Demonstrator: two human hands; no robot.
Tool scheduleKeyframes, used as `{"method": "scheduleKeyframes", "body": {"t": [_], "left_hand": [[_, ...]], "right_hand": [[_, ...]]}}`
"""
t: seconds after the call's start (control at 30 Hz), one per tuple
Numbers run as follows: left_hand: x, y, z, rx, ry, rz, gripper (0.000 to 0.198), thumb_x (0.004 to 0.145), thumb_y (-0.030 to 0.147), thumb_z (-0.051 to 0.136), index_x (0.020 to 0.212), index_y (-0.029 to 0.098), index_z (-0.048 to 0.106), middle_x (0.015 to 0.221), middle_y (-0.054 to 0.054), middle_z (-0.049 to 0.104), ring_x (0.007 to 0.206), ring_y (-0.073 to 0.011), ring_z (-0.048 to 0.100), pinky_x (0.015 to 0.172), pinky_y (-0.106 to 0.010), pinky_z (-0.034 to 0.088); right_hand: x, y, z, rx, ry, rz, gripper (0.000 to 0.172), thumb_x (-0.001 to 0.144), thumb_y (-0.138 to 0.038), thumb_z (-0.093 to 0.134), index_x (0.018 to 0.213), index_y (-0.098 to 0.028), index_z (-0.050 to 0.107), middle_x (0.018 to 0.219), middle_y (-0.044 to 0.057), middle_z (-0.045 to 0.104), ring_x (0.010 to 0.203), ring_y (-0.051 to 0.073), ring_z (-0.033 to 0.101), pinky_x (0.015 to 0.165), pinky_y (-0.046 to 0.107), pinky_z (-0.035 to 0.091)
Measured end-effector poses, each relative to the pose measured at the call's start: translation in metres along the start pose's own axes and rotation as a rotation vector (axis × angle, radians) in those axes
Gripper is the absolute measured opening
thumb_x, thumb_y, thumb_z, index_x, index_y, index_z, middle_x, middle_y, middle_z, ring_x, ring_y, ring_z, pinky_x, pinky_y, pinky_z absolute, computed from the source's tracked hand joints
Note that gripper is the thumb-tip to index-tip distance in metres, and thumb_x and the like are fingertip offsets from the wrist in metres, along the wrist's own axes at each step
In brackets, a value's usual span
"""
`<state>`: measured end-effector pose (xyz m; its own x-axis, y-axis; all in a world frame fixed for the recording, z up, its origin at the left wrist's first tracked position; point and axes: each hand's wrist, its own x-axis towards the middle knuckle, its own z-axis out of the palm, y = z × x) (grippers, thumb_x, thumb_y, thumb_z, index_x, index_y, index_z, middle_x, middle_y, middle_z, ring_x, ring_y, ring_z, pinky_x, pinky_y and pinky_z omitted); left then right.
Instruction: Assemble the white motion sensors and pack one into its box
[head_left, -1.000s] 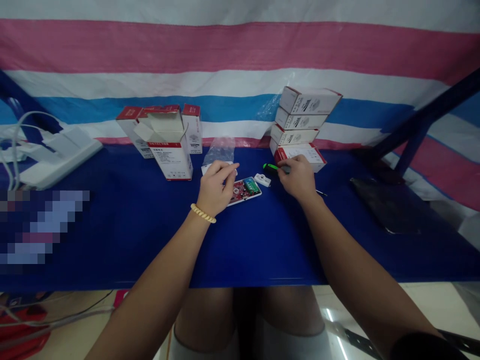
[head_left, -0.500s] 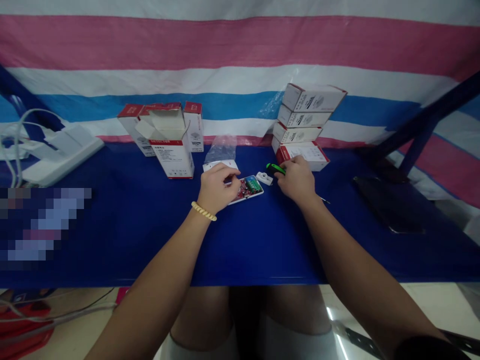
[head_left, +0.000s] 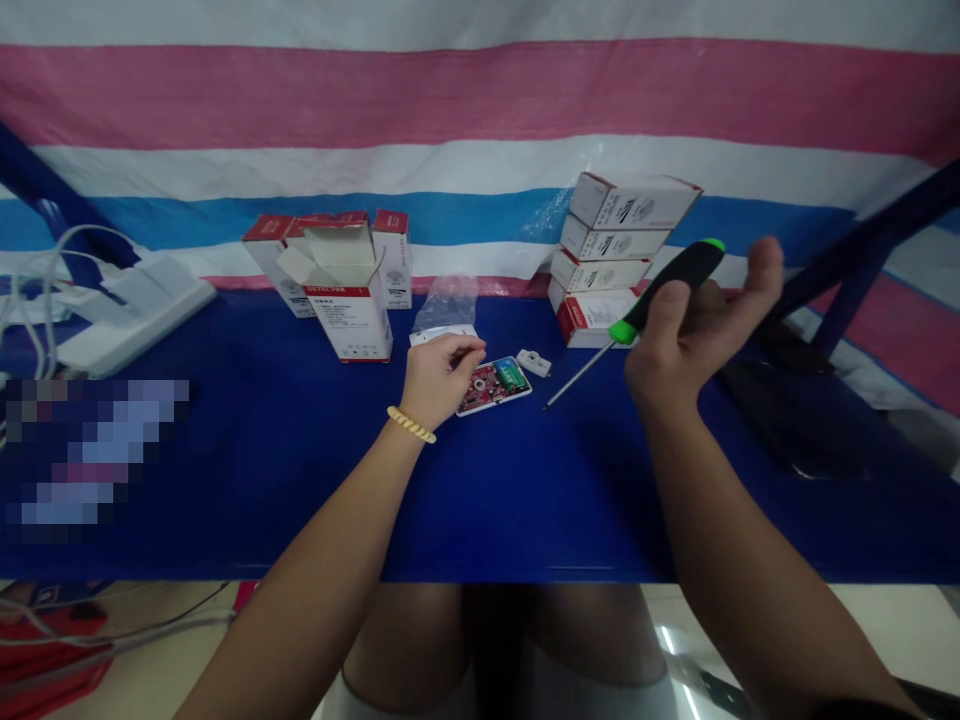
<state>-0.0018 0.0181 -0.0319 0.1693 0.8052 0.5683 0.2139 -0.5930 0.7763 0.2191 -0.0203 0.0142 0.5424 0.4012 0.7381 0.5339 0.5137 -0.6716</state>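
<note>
A screwdriver (head_left: 679,280) is held by the right fingers (head_left: 665,318). The red board (head_left: 481,391) is partly hidden by the left fingers (head_left: 466,350); whether they hold anything cannot be told. Boxes (head_left: 616,243) are stacked behind it on the blue surface (head_left: 532,510), backed by striped cloth (head_left: 450,95).

Dim light, soft detail, glare on floor (head_left: 877,615), pixelated patch (head_left: 97,455) left

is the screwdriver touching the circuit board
Apart: the head view shows blue table between the screwdriver's tip and the circuit board, which lies left of it.
</note>
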Motion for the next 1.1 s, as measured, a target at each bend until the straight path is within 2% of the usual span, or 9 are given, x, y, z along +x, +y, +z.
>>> {"method": "scheduleKeyframes", "body": {"t": [0.07, 0.17, 0.23, 0.33, 0.47, 0.6, 0.77, 1.1], "left_hand": [[0.0, 0.0, 0.001, -0.053, -0.023, -0.029, 0.006, 0.078, 0.014, 0.066, 0.081, 0.017, 0.07, 0.08, -0.004, 0.073, 0.074, -0.015, 0.069, 0.071, -0.029, 0.057], [0.001, 0.002, 0.001, -0.109, -0.041, -0.048, 0.006, 0.076, 0.011, 0.066, 0.078, 0.016, 0.069, 0.081, -0.004, 0.071, 0.074, -0.0136, 0.068, 0.071, -0.027, 0.057], [0.0, 0.004, 0.002, -0.124, -0.064, -0.06, 0.006, 0.075, 0.01, 0.067, 0.077, 0.016, 0.068, 0.08, -0.004, 0.07, 0.073, -0.0129, 0.067, 0.07, -0.026, 0.057], [-0.001, 0.006, 0.002, -0.172, -0.098, -0.083, 0.011, 0.075, 0.009, 0.068, 0.084, 0.015, 0.068, 0.079, -0.004, 0.069, 0.073, -0.0126, 0.067, 0.071, -0.026, 0.058], [-0.001, 0.007, 0.002, -0.178, -0.086, -0.056, 0.021, 0.076, 0.008, 0.066, 0.096, 0.015, 0.069, 0.082, -0.005, 0.069, 0.074, -0.0122, 0.067, 0.072, -0.026, 0.058], [0.0, 0.005, 0.002, -0.118, -0.027, -0.002, 0.015, 0.079, 0.01, 0.064, 0.091, 0.016, 0.071, 0.087, -0.005, 0.07, 0.076, -0.0122, 0.067, 0.072, -0.027, 0.058], [-0.001, 0.002, 0.002, -0.105, 0.02, -0.038, 0.018, 0.08, 0.012, 0.065, 0.097, 0.017, 0.07, 0.086, -0.005, 0.07, 0.073, -0.0122, 0.067, 0.07, -0.027, 0.057], [-0.001, 0.006, -0.001, -0.1, 0.029, 0.02, 0.014, 0.082, 0.012, 0.063, 0.094, 0.017, 0.07, 0.091, -0.005, 0.07, 0.078, -0.0119, 0.067, 0.073, -0.027, 0.057]], "right_hand": [[-0.001, 0.002, 0.006, 0.161, 0.041, 0.099, 0.058, 0.085, -0.054, 0.053, 0.131, -0.026, 0.032, 0.074, -0.002, 0.047, 0.071, 0.016, 0.057, 0.065, 0.031, 0.048], [-0.002, 0.012, 0.014, 0.304, 0.053, 0.328, 0.047, 0.083, -0.056, 0.054, 0.117, -0.027, 0.04, 0.074, -0.003, 0.047, 0.055, 0.01, 0.05, 0.052, 0.027, 0.047], [-0.005, 0.017, 0.018, 0.355, 0.049, 0.434, 0.046, 0.08, -0.056, 0.057, 0.111, -0.026, 0.039, 0.073, -0.006, 0.046, 0.049, 0.008, 0.047, 0.046, 0.025, 0.045], [-0.01, 0.017, 0.021, 0.406, 0.032, 0.516, 0.05, 0.077, -0.052, 0.063, 0.108, -0.026, 0.034, 0.074, -0.008, 0.047, 0.049, 0.007, 0.05, 0.045, 0.024, 0.048], [-0.015, 0.015, 0.022, 0.434, -0.011, 0.59, 0.049, 0.078, -0.05, 0.066, 0.107, -0.027, 0.033, 0.076, -0.008, 0.05, 0.049, 0.006, 0.051, 0.047, 0.024, 0.051], [-0.014, 0.018, 0.021, 0.462, -0.013, 0.635, 0.044, 0.082, -0.051, 0.062, 0.107, -0.028, 0.035, 0.072, -0.009, 0.05, 0.046, 0.006, 0.05, 0.046, 0.025, 0.052], [-0.014, 0.021, 0.021, 0.501, -0.031, 0.693, 0.043, 0.082, -0.053, 0.061, 0.107, -0.027, 0.037, 0.07, -0.008, 0.052, 0.044, 0.007, 0.05, 0.044, 0.026, 0.053], [-0.017, 0.011, 0.024, 0.578, -0.056, 0.757, 0.049, 0.078, -0.057, 0.066, 0.099, -0.026, 0.035, 0.061, -0.011, 0.052, 0.042, 0.009, 0.052, 0.038, 0.022, 0.05]]}}
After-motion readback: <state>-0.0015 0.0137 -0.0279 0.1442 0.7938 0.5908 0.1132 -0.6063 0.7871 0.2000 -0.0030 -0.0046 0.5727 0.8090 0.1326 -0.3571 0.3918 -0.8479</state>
